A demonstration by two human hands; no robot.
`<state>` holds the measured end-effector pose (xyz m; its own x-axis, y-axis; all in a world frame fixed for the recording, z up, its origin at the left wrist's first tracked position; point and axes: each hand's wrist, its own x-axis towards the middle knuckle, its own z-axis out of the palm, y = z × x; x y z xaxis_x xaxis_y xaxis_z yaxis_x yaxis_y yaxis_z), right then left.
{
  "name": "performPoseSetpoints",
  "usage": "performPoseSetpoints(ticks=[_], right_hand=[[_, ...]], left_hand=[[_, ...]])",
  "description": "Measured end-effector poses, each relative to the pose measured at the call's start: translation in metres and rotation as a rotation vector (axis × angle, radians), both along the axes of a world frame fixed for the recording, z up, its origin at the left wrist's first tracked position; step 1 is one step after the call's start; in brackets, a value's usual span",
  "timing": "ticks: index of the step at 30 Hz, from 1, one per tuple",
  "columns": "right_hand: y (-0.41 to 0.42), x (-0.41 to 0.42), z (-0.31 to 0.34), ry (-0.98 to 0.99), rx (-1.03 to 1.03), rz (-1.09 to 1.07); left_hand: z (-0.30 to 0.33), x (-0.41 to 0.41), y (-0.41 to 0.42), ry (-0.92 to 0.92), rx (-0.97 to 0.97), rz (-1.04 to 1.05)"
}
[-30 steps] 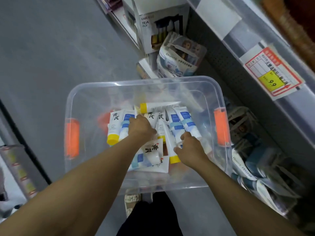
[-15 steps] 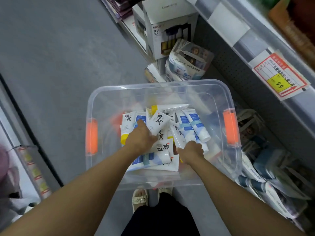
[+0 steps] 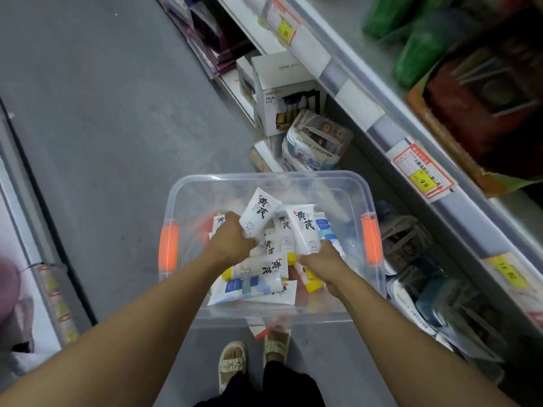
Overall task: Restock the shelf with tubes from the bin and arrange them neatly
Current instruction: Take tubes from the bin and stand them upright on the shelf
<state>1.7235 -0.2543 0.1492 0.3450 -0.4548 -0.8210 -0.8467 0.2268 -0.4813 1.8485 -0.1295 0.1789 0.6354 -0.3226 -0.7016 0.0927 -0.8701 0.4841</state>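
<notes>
**Both hands lift tubes out of the clear bin**

The left hand (image 3: 232,245) has its fingers curled round the lower end of a white tube with black characters (image 3: 258,212), raising it crimp-end up above the pile. The right hand (image 3: 318,261) grips a second white tube (image 3: 304,227) the same way, and the two tubes stand just beside each other over the middle of the bin.

To do this step well, I judge each tube should be held firmly near its cap end so it does not swing, and lifted straight up past the bin's rim before turning toward the shelf edge (image 3: 382,121) on the right. Carrying both with the printed faces the same way would save re-turning them when they are lined up. The loose pile underneath may shift as these two come away, so a slow lift seems wise.

The clear plastic bin (image 3: 188,189) with orange handles (image 3: 168,245) stands on the grey floor, in front of the person's sandalled feet (image 3: 232,362). It holds a loose heap of tubes: white ones with yellow caps (image 3: 258,267), and white ones with blue labels (image 3: 326,230), lying crossed over one another. How many remain beneath cannot be told.
</notes>
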Motion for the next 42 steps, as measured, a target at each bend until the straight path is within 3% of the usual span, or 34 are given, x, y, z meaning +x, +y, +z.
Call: performPoseSetpoints(ticks=[8,17,28,36,42], right_hand=[[-0.013,0.006,0.091,-0.211,-0.114,-0.009],[0.009,-0.028,0.196,-0.397,-0.381,-0.095],[0.038,-0.087,0.333,-0.521,-0.820,-0.120],[0.048,-0.150,0.403,-0.554,-0.965,-0.261],[0.038,-0.215,0.430,-0.569,-1.042,-0.411]], left_hand=[[0.067,0.002,-0.007,0.004,-0.178,0.119],[0.165,-0.004,-0.001,-0.020,-0.434,0.159],[0.296,-0.049,-0.006,-0.195,-0.688,-0.032],[0.374,-0.110,-0.027,-0.275,-0.830,-0.212],[0.411,-0.168,-0.057,-0.217,-0.946,-0.349]])
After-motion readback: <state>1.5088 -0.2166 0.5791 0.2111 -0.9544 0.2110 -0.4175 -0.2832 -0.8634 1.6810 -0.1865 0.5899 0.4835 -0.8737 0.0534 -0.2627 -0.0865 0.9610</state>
